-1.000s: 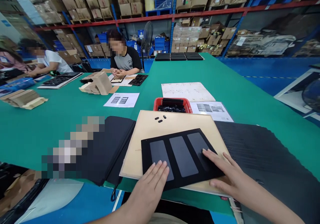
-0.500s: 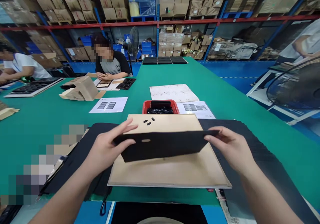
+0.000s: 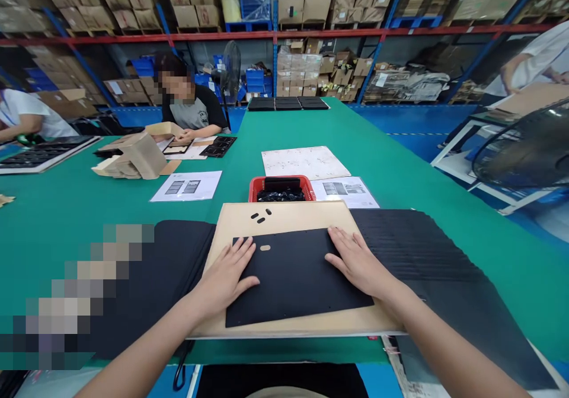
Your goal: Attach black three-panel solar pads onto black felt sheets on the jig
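Observation:
A black sheet (image 3: 293, 279) with one small oval slot lies flat on the tan board (image 3: 302, 211). My left hand (image 3: 231, 273) rests open on the sheet's left part, fingers spread. On its right part my right hand (image 3: 358, 261) lies flat and open too. Several small black oval pieces (image 3: 261, 220) sit on the board beyond the sheet's far edge. Fanned black sheets (image 3: 427, 255) are stacked to the right of the board. Another pile of black sheets (image 3: 164, 273) lies to its left.
Behind the board stands a red basket (image 3: 313, 190) of dark parts. Printed papers (image 3: 186, 185) and a white speckled board (image 3: 304, 162) lie on the green table (image 3: 284, 131). A co-worker (image 3: 191, 104) sits at the far left. A fan (image 3: 524, 149) stands at the right.
The black sheet has gone from tilted up between both hands to flat on the board. My fingers have let go of its edges and now lie spread on it.

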Action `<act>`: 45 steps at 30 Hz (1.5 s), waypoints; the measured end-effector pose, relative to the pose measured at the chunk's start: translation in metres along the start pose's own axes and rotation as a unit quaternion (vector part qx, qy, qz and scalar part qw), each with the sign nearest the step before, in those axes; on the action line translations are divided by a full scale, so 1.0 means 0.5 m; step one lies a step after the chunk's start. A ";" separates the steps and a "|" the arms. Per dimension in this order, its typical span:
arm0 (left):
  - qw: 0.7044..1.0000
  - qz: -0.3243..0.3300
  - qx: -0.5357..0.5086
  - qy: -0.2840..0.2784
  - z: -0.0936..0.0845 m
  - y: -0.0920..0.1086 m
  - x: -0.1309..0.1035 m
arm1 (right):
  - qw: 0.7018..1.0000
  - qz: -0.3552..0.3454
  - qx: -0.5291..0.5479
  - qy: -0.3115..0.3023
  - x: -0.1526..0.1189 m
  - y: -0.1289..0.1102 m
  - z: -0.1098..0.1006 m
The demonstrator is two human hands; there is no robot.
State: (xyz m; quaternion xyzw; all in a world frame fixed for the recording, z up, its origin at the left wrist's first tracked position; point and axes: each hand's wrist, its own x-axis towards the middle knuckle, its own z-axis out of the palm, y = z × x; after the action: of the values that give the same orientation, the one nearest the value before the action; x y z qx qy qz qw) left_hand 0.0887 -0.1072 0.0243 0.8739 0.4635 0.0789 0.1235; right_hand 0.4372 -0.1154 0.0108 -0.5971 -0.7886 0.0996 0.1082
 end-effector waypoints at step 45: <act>0.993 -0.105 -0.045 0.022 -0.017 0.059 -0.025 | 0.995 -0.042 0.086 -0.040 0.355 -0.200 0.002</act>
State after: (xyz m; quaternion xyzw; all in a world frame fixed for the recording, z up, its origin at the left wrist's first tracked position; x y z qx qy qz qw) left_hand 0.1032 -0.1323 0.0406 0.8121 0.5512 0.1051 0.1602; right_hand 0.2983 0.0288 0.0477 -0.5472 -0.8055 0.1859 0.1313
